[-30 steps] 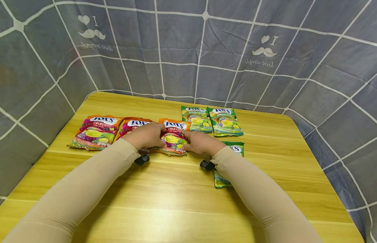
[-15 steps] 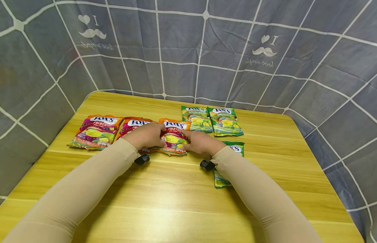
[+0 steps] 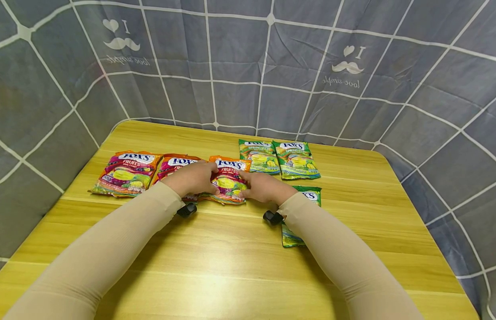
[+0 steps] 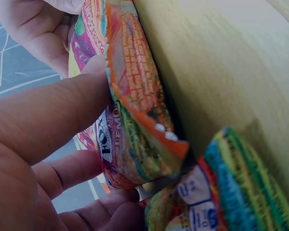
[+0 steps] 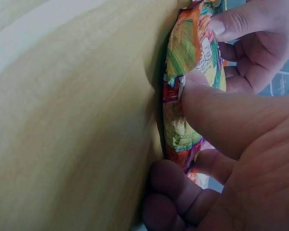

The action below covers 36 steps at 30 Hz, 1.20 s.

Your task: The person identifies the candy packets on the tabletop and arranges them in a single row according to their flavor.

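Observation:
A bag of Fox's Fruits candy [image 3: 228,181], orange and purple, lies face up on the table between both hands. My left hand [image 3: 193,178] grips its left side, thumb along the near edge, as the left wrist view shows on the bag [image 4: 135,77]. On the opposite side my right hand [image 3: 267,186] holds it, and the right wrist view has the thumb [image 5: 207,106] pressed to its edge. Under the left hand, a second fruit candy bag [image 3: 172,166] is partly covered. A third one [image 3: 128,173] lies flat at the far left of the row.
Two green Fox's Spring candy bags [image 3: 259,158] lie side by side behind the right hand. Another green bag [image 3: 291,238] is partly hidden beneath the right forearm. A grey gridded curtain [image 3: 240,58] surrounds the wooden table [image 3: 208,266] at the back and sides.

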{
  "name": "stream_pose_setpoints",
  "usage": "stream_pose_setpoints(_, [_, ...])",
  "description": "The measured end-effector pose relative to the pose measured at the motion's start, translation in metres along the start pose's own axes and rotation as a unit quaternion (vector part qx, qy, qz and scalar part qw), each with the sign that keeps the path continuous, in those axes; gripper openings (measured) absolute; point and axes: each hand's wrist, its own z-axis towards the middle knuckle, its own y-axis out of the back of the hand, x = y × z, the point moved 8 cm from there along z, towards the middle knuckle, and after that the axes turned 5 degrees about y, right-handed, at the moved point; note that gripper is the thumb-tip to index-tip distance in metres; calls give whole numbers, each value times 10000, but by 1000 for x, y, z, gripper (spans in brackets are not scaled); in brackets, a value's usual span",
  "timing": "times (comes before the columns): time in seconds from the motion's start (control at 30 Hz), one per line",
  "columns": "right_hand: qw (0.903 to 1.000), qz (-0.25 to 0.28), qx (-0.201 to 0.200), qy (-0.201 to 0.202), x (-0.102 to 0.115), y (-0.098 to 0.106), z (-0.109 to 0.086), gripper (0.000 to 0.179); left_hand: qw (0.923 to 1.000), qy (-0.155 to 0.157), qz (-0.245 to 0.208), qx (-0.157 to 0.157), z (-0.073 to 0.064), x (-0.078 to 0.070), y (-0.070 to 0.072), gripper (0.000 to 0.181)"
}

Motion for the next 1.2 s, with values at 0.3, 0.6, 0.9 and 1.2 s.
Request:
stream_pose_setpoints(0.3, [10000,21,-7,-6,0,0,0,83,10000,-50,8,-51,0,0,1,68])
stream_pose_setpoints(0.6, [10000,1,-22,-3,0,0,1,83,10000,-22,-14,-5,-2,0,1,68])
stream_pose_setpoints(0.9, [10000,35,-26,8,1,0,0,84,10000,12,-22,0,-3,0,1,68])
stream_pose_setpoints(1.2, [10000,48,2,-18,1,0,0,83,10000,29,-27,4,-4,-1,2,69])
